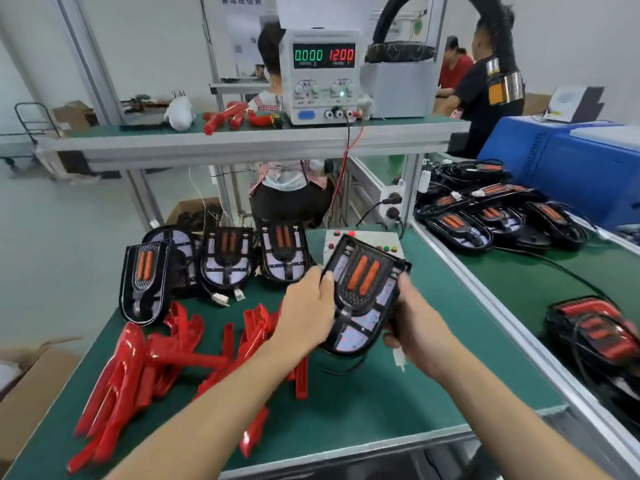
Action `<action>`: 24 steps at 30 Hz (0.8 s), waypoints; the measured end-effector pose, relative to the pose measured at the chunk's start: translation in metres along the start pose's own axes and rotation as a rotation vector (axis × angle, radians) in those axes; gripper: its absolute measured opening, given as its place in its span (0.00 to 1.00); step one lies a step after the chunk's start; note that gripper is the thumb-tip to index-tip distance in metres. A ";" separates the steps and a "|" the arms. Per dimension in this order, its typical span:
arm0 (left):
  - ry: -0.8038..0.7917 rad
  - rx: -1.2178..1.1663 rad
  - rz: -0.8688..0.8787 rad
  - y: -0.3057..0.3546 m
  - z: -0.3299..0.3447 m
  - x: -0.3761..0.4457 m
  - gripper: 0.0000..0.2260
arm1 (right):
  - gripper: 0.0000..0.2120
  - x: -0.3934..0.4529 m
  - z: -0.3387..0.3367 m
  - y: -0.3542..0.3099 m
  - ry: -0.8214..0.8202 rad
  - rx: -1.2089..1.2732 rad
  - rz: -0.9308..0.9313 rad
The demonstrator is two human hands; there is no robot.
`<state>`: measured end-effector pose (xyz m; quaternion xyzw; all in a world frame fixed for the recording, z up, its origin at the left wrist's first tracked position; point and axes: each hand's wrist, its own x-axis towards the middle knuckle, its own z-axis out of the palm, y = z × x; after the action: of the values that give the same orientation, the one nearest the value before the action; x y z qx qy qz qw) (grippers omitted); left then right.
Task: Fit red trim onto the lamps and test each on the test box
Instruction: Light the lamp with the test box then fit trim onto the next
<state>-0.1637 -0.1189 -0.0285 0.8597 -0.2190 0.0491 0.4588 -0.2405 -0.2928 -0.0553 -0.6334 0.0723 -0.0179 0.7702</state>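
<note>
We are working at a table point(346, 410) that is wearing a green mat, inside a workshop with white walls and aluminium frames. A cardboard box point(31, 375) is sitting at the far left, just beside the table. Next to it, a heap of red trim pieces point(145, 358) is lying on the mat; they are overlapping, so we cannot count them exactly.

Behind the heap, four lamps without trim point(225, 258) are standing in a row, each one showing two orange bars. Our left hand point(308, 310) is gripping the left edge of a fifth lamp point(360, 292), with the fingers curled around it and the thumb lying on the front. Our right hand point(415, 327) is holding the right side of the same lamp, its fingers wrapped behind it, and a small white plug point(399, 358) is hanging under this hand. The lamp is tilting in the air above the mat, just in front of the white test box point(367, 237) with its coloured buttons.

On the raised shelf point(242, 140) above, a power supply point(322, 74) is showing 0.000 in green and 12.00 in red; a red and a black wire are dropping from it. The paper sheets behind it are carrying writing that we cannot read.

To the right, on a second green table point(540, 271), about six lamps point(485, 209) are lying in a group near a blue crate point(571, 168), and one lamp with red trim point(595, 327) is lying closer to us. Three persons are sitting or standing in the background.
</note>
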 end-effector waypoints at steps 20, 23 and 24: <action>-0.757 0.358 0.283 -0.026 0.028 0.022 0.14 | 0.26 -0.029 -0.059 0.035 0.027 -0.405 0.254; -0.749 0.390 0.265 -0.030 0.029 0.024 0.15 | 0.27 -0.022 -0.050 0.034 0.130 -0.731 0.154; -0.744 0.392 0.261 -0.030 0.029 0.023 0.15 | 0.28 -0.021 -0.050 0.034 0.154 -0.838 0.131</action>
<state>-0.1335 -0.1356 -0.0620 0.8547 -0.4627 -0.1656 0.1670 -0.2698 -0.3318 -0.0962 -0.8823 0.1709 0.0148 0.4383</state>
